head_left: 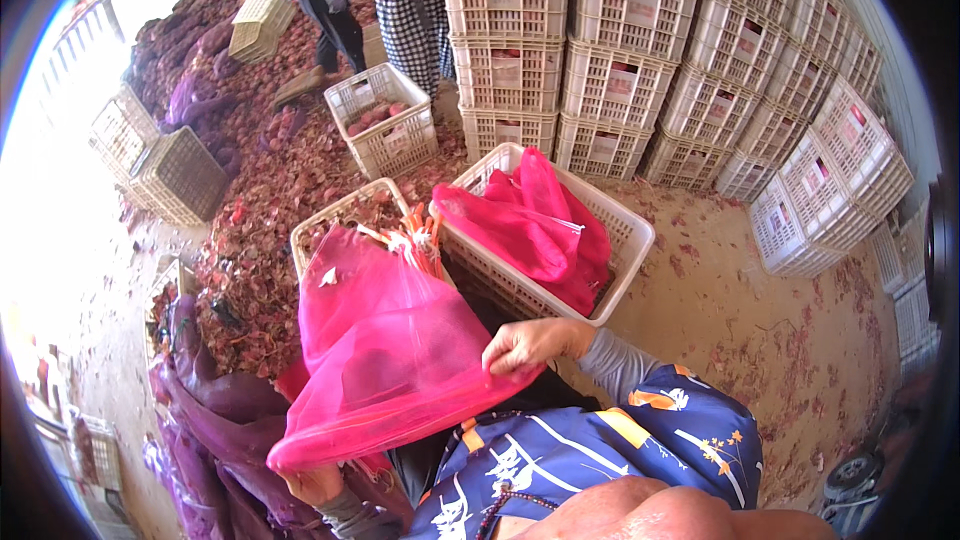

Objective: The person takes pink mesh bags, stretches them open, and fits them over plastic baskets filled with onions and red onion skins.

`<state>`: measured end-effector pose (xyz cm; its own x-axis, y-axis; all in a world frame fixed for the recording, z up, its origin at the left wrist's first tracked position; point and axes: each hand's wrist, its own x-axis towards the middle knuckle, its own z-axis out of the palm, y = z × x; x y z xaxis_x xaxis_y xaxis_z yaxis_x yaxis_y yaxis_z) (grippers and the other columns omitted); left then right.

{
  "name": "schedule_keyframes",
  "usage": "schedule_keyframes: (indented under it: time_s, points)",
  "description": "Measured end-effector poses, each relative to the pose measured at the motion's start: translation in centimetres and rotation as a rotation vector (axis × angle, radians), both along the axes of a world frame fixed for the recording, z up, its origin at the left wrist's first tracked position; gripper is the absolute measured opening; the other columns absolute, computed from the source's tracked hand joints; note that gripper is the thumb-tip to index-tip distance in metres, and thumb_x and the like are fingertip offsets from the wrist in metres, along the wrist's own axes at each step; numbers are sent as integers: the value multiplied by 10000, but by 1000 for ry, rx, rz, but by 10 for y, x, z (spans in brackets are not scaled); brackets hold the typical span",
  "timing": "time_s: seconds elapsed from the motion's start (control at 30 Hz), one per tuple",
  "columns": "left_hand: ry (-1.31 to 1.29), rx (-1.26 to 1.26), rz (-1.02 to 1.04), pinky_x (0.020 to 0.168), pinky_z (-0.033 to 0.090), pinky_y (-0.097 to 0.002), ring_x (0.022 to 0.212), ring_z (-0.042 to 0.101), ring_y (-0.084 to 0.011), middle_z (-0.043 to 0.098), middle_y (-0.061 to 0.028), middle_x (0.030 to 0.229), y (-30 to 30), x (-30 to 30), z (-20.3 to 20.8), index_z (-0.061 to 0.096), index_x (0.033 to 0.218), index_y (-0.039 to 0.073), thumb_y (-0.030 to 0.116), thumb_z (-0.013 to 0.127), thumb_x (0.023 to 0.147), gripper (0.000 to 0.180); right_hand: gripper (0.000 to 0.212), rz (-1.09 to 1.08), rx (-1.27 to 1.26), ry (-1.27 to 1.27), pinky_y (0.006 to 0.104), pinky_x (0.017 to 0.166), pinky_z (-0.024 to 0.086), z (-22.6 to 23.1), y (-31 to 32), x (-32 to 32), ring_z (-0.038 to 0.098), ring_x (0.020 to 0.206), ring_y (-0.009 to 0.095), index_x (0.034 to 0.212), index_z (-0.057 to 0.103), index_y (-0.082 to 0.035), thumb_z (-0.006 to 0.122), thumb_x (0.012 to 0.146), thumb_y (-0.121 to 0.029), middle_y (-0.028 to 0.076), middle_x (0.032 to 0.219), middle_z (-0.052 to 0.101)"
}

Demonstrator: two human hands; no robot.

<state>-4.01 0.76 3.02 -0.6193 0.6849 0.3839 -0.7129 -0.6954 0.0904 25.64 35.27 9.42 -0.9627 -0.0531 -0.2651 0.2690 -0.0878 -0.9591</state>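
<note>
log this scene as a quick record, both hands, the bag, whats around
right hand: pinching the near edge of the pink mesh bag
left hand: at the bag's lower left edge, partly covered, grip unclear
beyond right hand: white crate with pink mesh cloth inside
left side: purple mesh
background: stacked crates, two people, reddish-purple heap
</note>
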Motion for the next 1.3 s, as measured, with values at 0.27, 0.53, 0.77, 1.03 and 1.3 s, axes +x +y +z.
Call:
schedule_keyframes:
  time_s: [0.27,0.53,0.77,1.03,1.3]
  points:
    - [371,-938,480,842,538,-351,1011,626,-208,642,-115,1099,-7,-2,-7,557,1201,43,169,655,901,340,285,-340,-524,136,184,381,229,-3,4,5,369,452,15,957,648,-53,597,949,-334,-49,650,526]
    - [153,-680,599,910,531,-391,1023,629,-219,640,-107,1095,-3,-12,-22,516,1238,38,111,577,944,309,271,-118,286,184,283,783,449,21,-1,-3,546,862,120,1063,595,-15,688,824,-103,29,915,605]
    - [503,-1031,511,591,465,-234,661,561,-88,641,-21,818,31,21,21,601,1032,6,46,610,884,153,60,-888,368,429,279,669,505,-14,32,-2,625,765,170,933,664,-30,627,894,-57,61,901,644]
    - [141,-888,455,815,547,-415,899,651,-262,675,-103,979,25,36,10,619,986,33,480,516,944,461,177,-658,-609,299,187,469,370,-14,35,18,443,509,38,1069,601,-9,546,951,-128,-24,738,576]
    - [636,-1146,734,877,511,-341,924,617,-195,625,-62,980,21,7,-1,565,1065,39,147,684,877,248,493,-309,447,183,264,832,420,19,18,14,519,879,95,1114,600,-85,834,714,-254,7,873,560]
